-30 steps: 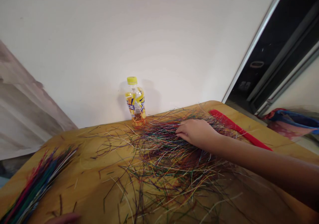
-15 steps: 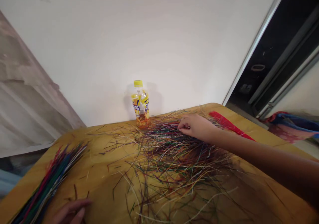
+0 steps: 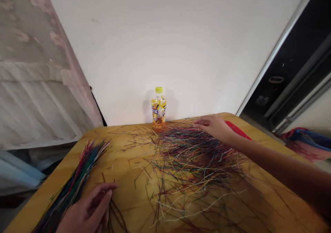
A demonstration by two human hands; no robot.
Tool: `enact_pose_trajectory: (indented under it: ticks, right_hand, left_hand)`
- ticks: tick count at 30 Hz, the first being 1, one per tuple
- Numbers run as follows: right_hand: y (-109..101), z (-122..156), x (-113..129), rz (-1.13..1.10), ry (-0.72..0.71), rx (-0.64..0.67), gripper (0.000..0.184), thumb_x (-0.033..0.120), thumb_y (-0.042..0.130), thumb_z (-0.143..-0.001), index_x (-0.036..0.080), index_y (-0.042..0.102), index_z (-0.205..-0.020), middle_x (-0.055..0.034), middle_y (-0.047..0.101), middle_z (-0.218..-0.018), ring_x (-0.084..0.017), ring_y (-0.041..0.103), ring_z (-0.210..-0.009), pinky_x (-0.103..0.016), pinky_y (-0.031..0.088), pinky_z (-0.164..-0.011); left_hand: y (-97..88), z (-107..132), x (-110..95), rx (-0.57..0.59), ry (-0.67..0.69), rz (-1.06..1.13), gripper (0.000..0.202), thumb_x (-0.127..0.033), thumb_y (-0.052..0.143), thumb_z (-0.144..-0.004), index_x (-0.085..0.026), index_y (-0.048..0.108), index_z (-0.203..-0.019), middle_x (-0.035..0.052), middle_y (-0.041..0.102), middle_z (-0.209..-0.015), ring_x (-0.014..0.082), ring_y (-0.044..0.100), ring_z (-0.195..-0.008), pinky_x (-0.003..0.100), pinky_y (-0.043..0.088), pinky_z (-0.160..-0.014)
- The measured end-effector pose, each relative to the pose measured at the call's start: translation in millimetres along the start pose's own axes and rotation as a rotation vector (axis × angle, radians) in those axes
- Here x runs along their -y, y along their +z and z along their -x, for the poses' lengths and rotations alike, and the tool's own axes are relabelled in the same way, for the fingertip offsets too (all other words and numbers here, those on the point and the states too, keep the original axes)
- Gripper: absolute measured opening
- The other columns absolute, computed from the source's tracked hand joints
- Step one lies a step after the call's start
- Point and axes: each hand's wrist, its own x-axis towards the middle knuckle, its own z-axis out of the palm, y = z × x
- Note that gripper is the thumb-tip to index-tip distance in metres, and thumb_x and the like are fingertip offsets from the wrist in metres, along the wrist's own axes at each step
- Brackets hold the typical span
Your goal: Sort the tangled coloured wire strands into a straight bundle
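My left hand (image 3: 88,209), low on the left, is closed in a pinch on a few thin dark wires (image 3: 117,212) that trail below its fingertips. Beside it lies a long bundle of coloured wires (image 3: 80,174), red, blue, green and white, their ends roughly lined up. Over the back of a loose, tangled pile of multicoloured wires (image 3: 181,150) is my right hand (image 3: 216,126), its thumb and fingers pressed together at the tips. What they hold, if anything, is too small to make out.
A yellow-capped drink bottle (image 3: 159,110) with some amber liquid stands against the white wall, behind the pile. Partly hidden by my right arm is a flat red object (image 3: 239,130). Stray wires lie across the wooden table (image 3: 124,167). A curtain hangs at left; a dark doorway is at right.
My view has shifted left. My left hand has come further into the picture, the dark wires now showing in its pinch. My right hand stays over the back of the pile.
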Motion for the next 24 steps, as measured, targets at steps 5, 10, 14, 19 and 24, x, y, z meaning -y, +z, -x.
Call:
enact_pose_trajectory:
  ticks: [5, 10, 14, 19, 24]
  right_hand:
    - [-16.0, -6.0, 11.1, -0.094, 0.051, -0.136, 0.013, 0.029, 0.062, -0.076, 0.02, 0.068, -0.082, -0.006, 0.072, -0.081, -0.021, 0.068, -0.078, -0.037, 0.054, -0.079]
    - [-41.9, -12.2, 26.9, -0.257, 0.068, -0.255, 0.021, 0.035, 0.07, -0.068, 0.016, 0.066, -0.078, -0.0076, 0.07, -0.077, -0.023, 0.069, -0.076, -0.036, 0.057, -0.071]
    - [-63.4, -11.0, 45.2, -0.422, 0.067, -0.368, 0.025, 0.035, 0.075, -0.063, 0.016, 0.066, -0.076, -0.0085, 0.071, -0.078, -0.022, 0.069, -0.076, -0.037, 0.058, -0.072]
    - [-77.8, -3.5, 78.6, -0.632, 0.157, -0.344, 0.015, 0.024, 0.074, -0.067, 0.017, 0.065, -0.076, -0.0081, 0.071, -0.085, -0.019, 0.069, -0.079, -0.035, 0.056, -0.082]
    - [-51.5, 19.5, 124.5, -0.816, 0.201, 0.005, 0.005, 0.019, 0.069, -0.072, 0.019, 0.066, -0.076, -0.005, 0.071, -0.089, -0.015, 0.068, -0.081, -0.028, 0.053, -0.086]
  left_hand:
    - [0.7, 6.7, -19.4, 0.003, 0.006, 0.03, 0.072, -0.067, 0.053, -0.043, -0.018, 0.051, -0.095, -0.0073, 0.048, -0.036, 0.0138, 0.04, -0.022, 0.023, 0.03, -0.023]
    - [0.5, 2.6, -10.1, 0.025, 0.104, 0.093, 0.059, -0.062, 0.054, -0.051, -0.018, 0.052, -0.09, -0.0088, 0.047, -0.037, 0.0126, 0.041, -0.024, 0.022, 0.032, -0.025]
    - [0.0, -2.1, -5.5, 0.07, 0.169, 0.146, 0.053, -0.058, 0.055, -0.055, -0.018, 0.052, -0.09, -0.0095, 0.047, -0.039, 0.0119, 0.041, -0.024, 0.022, 0.03, -0.025]
    - [-0.5, -2.9, -6.4, 0.074, 0.265, 0.211, 0.049, -0.056, 0.055, -0.057, -0.018, 0.053, -0.088, -0.0088, 0.048, -0.041, 0.0107, 0.04, -0.026, 0.022, 0.03, -0.028]
    - [-2.5, 5.7, -13.8, 0.066, 0.416, 0.266, 0.051, -0.057, 0.059, -0.063, -0.015, 0.058, -0.092, -0.0076, 0.047, -0.048, 0.0073, 0.038, -0.034, 0.02, 0.026, -0.034]
